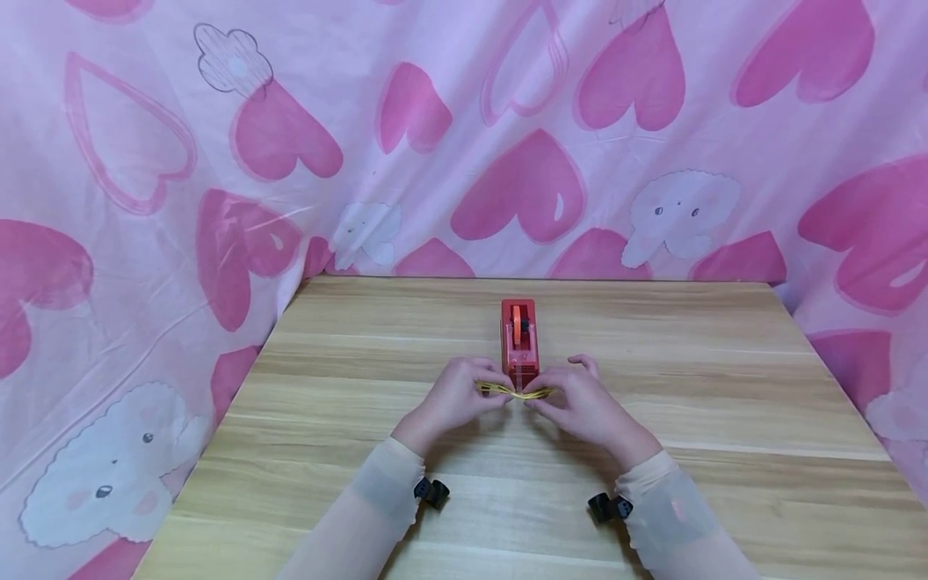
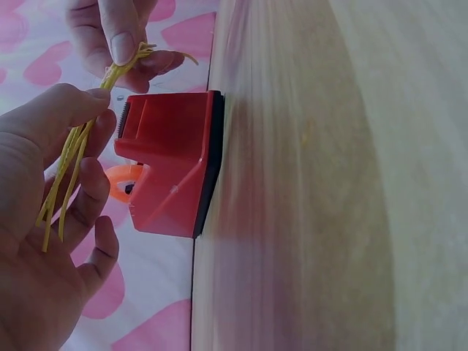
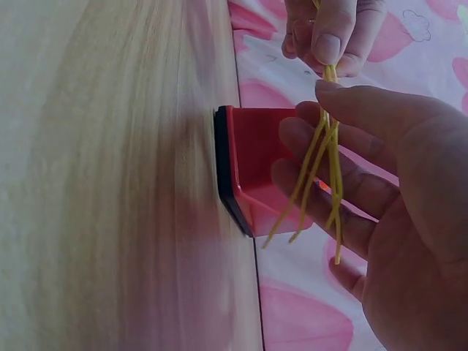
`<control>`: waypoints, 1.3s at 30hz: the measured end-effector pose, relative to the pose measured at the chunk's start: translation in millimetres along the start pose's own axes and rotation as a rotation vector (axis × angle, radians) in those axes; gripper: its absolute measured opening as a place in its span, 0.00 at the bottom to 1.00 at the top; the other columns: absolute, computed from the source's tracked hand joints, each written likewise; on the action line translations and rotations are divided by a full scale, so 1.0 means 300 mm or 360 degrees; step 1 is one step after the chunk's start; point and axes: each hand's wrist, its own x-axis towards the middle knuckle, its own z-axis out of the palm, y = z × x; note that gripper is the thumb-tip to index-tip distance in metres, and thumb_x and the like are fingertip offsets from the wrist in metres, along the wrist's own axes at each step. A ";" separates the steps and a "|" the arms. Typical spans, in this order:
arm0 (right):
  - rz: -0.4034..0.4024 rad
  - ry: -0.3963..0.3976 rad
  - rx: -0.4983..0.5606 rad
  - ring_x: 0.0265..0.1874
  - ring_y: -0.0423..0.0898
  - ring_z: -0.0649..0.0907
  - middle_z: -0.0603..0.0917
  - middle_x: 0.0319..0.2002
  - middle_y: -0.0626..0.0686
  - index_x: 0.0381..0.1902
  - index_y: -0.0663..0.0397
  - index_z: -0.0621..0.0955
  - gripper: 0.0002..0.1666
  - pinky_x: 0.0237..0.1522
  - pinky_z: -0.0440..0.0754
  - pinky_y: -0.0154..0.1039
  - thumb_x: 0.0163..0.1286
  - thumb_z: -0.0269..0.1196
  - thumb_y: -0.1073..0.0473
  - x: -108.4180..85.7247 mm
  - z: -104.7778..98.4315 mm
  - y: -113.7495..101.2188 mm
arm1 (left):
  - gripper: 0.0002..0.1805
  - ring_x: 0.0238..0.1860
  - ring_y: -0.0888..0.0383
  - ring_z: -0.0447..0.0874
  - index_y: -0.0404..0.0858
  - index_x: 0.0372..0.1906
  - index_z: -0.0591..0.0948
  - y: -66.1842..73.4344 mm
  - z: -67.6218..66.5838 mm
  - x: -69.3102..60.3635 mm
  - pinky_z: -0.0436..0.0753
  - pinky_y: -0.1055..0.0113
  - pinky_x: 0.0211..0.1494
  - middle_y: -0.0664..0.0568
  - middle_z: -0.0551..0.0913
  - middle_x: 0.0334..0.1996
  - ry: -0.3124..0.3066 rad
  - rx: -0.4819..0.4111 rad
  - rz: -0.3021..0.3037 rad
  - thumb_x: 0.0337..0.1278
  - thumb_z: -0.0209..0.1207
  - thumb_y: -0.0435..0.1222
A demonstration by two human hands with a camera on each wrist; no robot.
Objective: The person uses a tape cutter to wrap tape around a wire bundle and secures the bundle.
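Observation:
A small bundle of thin yellow strings stretches between the two hands, just in front of a red tape dispenser. My left hand pinches the bundle between thumb and forefinger; loose ends hang across its palm in the left wrist view. Close beside it, my right hand pinches the same strings, whose free ends dangle past its fingers. On the dispenser an orange tape wheel shows, and a serrated cutter edge faces the hands. Whether tape touches the strings I cannot tell.
The dispenser stands on a wood-grain table. Pink cloth with hearts and white cartoon animals hangs behind the table and along both sides. A small black camera sits on the left wrist, another black camera on the right.

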 end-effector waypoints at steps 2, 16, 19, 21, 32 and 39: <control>-0.0007 -0.0019 -0.0030 0.44 0.38 0.88 0.90 0.39 0.35 0.42 0.36 0.89 0.07 0.71 0.51 0.66 0.66 0.74 0.52 0.003 -0.002 0.000 | 0.07 0.32 0.65 0.79 0.46 0.39 0.93 -0.001 0.001 0.000 0.79 0.75 0.35 0.58 0.88 0.37 0.0007 0.0033 0.0026 0.57 0.73 0.34; -0.0025 -0.0112 -0.0116 0.41 0.36 0.88 0.91 0.38 0.37 0.41 0.40 0.91 0.06 0.71 0.54 0.64 0.68 0.72 0.50 0.020 -0.018 -0.013 | 0.06 0.35 0.67 0.83 0.51 0.38 0.93 -0.001 -0.005 -0.002 0.74 0.67 0.46 0.64 0.90 0.37 0.0135 0.0524 0.0332 0.54 0.76 0.39; -0.0012 -0.0113 -0.0105 0.40 0.36 0.88 0.91 0.38 0.37 0.41 0.40 0.91 0.06 0.70 0.55 0.63 0.67 0.73 0.51 0.022 -0.021 -0.015 | 0.07 0.35 0.68 0.83 0.51 0.38 0.93 -0.002 -0.005 -0.003 0.74 0.67 0.46 0.64 0.90 0.37 0.0156 0.0533 0.0356 0.53 0.76 0.39; -0.0014 -0.0108 -0.0098 0.40 0.37 0.88 0.91 0.38 0.38 0.41 0.40 0.91 0.06 0.68 0.57 0.62 0.67 0.73 0.52 0.022 -0.021 -0.015 | 0.07 0.35 0.68 0.83 0.51 0.37 0.93 -0.003 -0.004 -0.005 0.74 0.67 0.45 0.64 0.90 0.37 0.0170 0.0549 0.0368 0.51 0.77 0.38; 0.0054 -0.0134 -0.0058 0.37 0.35 0.85 0.91 0.41 0.42 0.42 0.42 0.91 0.06 0.43 0.85 0.40 0.68 0.72 0.52 0.022 -0.014 -0.026 | 0.07 0.41 0.68 0.85 0.55 0.37 0.93 0.011 0.001 -0.009 0.75 0.66 0.47 0.66 0.89 0.38 0.0174 0.0741 0.0287 0.52 0.76 0.43; 0.0035 -0.0106 -0.0104 0.42 0.39 0.88 0.91 0.40 0.42 0.41 0.42 0.92 0.06 0.54 0.83 0.47 0.67 0.73 0.53 0.020 -0.012 -0.032 | 0.07 0.39 0.68 0.84 0.56 0.37 0.93 0.015 0.001 -0.009 0.75 0.67 0.45 0.67 0.89 0.37 0.0156 0.0733 0.0248 0.52 0.76 0.44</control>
